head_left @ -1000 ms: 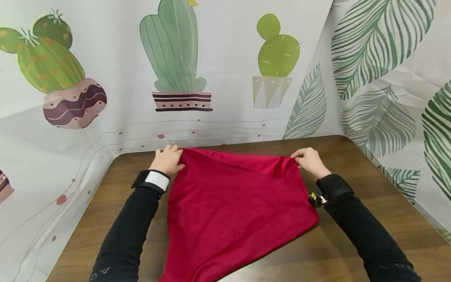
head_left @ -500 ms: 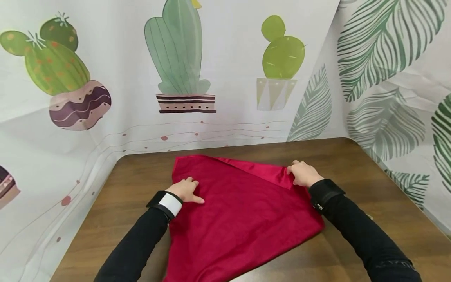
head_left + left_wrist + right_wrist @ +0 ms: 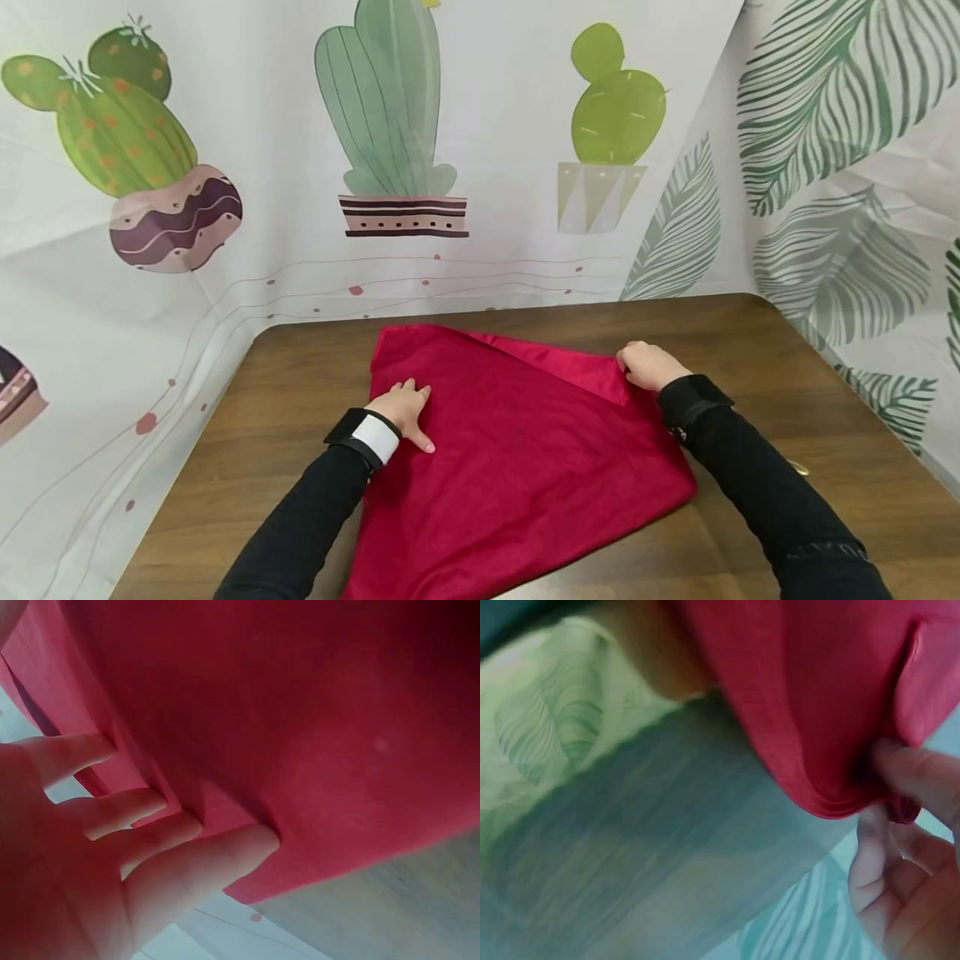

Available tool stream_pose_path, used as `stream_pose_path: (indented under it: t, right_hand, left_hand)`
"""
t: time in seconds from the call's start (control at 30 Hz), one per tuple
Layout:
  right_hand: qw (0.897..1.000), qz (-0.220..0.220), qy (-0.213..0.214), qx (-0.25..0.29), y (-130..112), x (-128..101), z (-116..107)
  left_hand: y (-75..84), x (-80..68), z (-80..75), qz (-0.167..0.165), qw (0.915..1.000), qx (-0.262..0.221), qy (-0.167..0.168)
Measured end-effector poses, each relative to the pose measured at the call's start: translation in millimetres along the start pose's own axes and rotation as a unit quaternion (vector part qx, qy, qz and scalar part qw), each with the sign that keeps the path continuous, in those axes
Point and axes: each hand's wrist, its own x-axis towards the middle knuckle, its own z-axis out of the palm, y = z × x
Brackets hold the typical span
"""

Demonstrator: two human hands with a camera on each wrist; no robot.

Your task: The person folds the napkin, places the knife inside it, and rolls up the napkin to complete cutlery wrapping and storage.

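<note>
You are part-way through folding the red cloth (image 3: 517, 450), which lies spread on the brown worktop (image 3: 787, 400) in front of the cactus-print curtain (image 3: 225, 167), its far edge already turned over into a narrow flap that runs toward your right side. Your left hand (image 3: 405, 408) lies flat on the cloth near its far left corner, fingers straight and pressing the fabric down; the left wrist view shows those fingers (image 3: 150, 840) spread on the red surface. Your right hand (image 3: 648, 367) pinches the far right corner, the cloth's folded edge (image 3: 840, 795) caught between thumb and fingertips. The step in hand looks like setting this first fold. Next, I judge, you need to keep the left side pinned while you carry the pinched corner across, keeping the layers aligned and unwrinkled.
</note>
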Motion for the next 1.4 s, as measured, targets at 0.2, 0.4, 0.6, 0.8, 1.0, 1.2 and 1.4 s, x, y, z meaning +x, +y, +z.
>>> stream_pose_path:
  t: [0.2, 0.4, 0.6, 0.8, 1.0, 1.2, 1.4]
  right_hand:
    - [0.992, 0.101, 0.026, 0.077, 16, 4, -12]
    - [0.964, 0.239, 0.017, 0.119, 24, 5, -17]
    - [0.969, 0.235, 0.022, 0.075, 15, -3, -19]
    - [0.99, 0.111, 0.074, 0.054, -17, -25, -27]
    - [0.998, 0.008, -0.053, 0.038, -59, -50, -18]
    - [0.981, 0.023, -0.179, 0.073, -68, -46, -4]
    - [0.983, 0.019, -0.174, 0.058, -53, -31, 3]
  left_hand:
    - [8.2, 1.4, -4.1, -0.005, 0.9999, 0.01, -0.014]
    - [11.2, 1.2, -3.9, -0.019, 0.9991, 0.013, -0.036]
    - [11.5, 4.2, -2.9, -0.011, 0.9992, 0.015, -0.036]
    - [9.1, 7.3, -7.2, -0.014, 0.9994, 0.015, -0.027]
    - [4.5, 12.1, -12.0, -0.031, 0.9993, 0.005, -0.02]
    - [-3.5, 18.1, -10.4, -0.057, 0.998, -0.008, -0.026]
    - [-8.8, 22.9, -7.4, -0.061, 0.9975, -0.026, -0.023]
